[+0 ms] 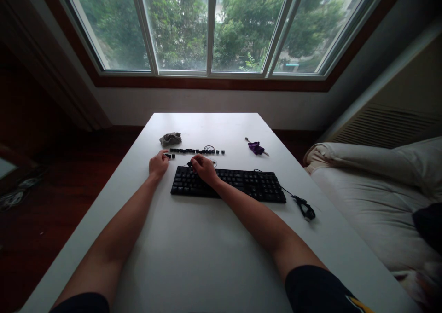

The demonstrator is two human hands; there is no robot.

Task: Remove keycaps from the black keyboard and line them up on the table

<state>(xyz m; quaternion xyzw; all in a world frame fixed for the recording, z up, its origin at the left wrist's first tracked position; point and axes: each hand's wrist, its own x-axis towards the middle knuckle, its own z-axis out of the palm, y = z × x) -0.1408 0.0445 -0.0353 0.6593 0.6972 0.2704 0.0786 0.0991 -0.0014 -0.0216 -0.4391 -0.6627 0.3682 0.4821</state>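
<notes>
A black keyboard [241, 184] lies across the middle of the white table [193, 257]. My right hand [204, 169] rests over the keyboard's upper left part, fingers curled and pinched on a small black keycap at the top edge. My left hand [158, 164] lies on the table just left of the keyboard, fingers curled, fingertips touching a loose black keycap [168, 156]. A row of removed black keycaps [196, 151] runs along the table beyond the keyboard. A thin wire keycap puller [209, 147] lies among them.
A crumpled grey cloth [170, 139] sits behind the keycaps. A purple tool [256, 147] lies at the far right of the table. The keyboard's cable and USB plug [305, 209] trail to the right. A bed with white bedding [373, 198] stands right of the table.
</notes>
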